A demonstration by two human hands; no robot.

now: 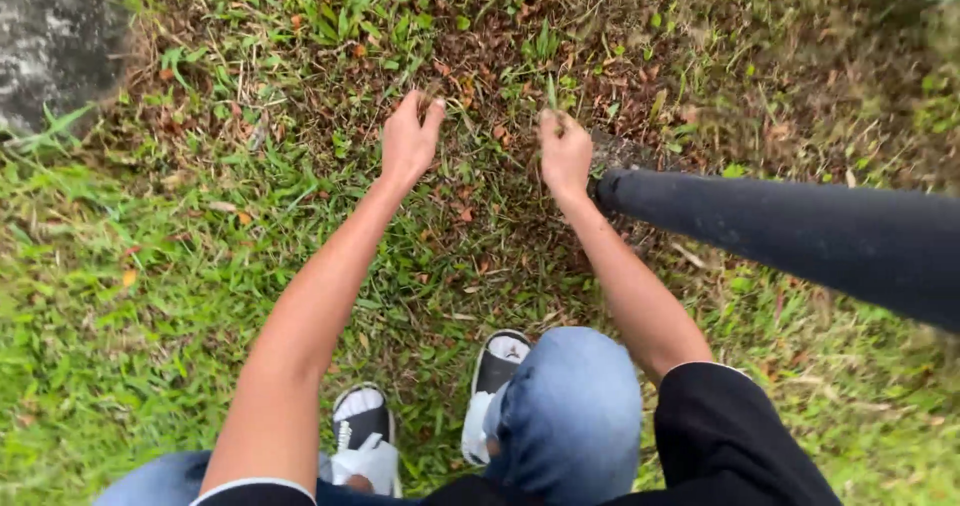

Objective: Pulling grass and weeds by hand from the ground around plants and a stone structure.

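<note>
Both hands are pinched shut on grass tufts: left hand (410, 138) at 11 o'clock, right hand (564, 149) at 1 o'clock of the sandals (495, 371). The grass blades (549, 94) are judged light, limp and easily torn; gripping low near the roots is advised.

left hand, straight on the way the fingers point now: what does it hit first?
The left hand points down and forward at the ground. It would likely meet the patch of dead leaves and short grass right at its fingertips; it may be touching already, depth is unclear.
</note>
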